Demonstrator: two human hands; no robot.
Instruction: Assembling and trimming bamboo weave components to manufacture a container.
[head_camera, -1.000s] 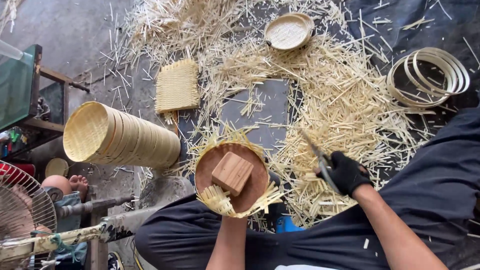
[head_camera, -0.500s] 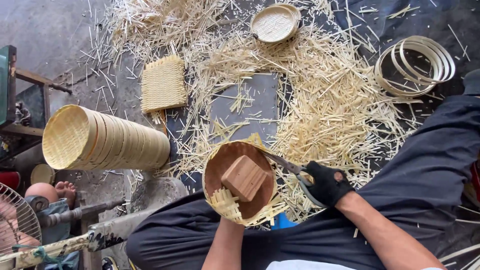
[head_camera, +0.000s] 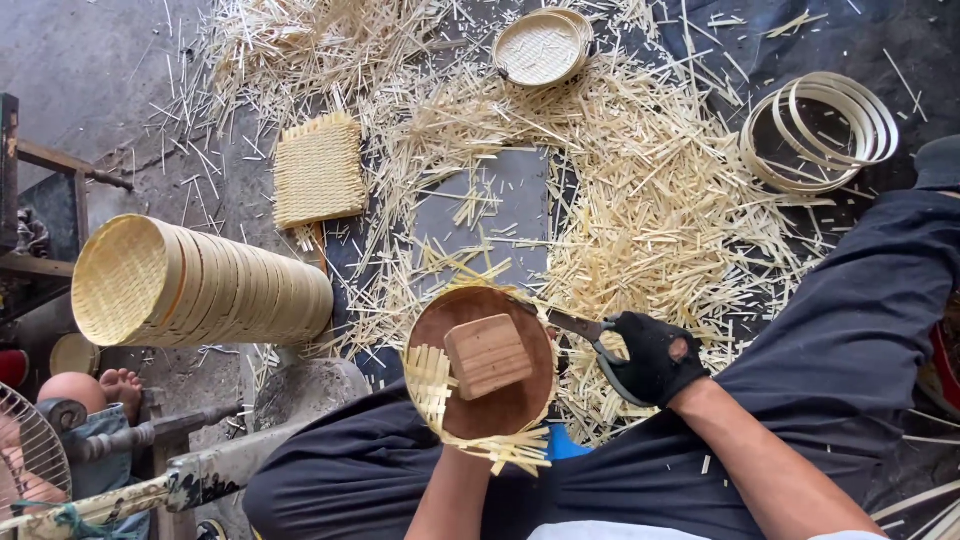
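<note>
Right hand, gloved, grips scissors at round wooden form's right rim; left hand hidden beneath form, grip unclear.

No packages, labels, signs or screens show anywhere around the hands (only bamboo work and loose cuttings lie about).
</note>
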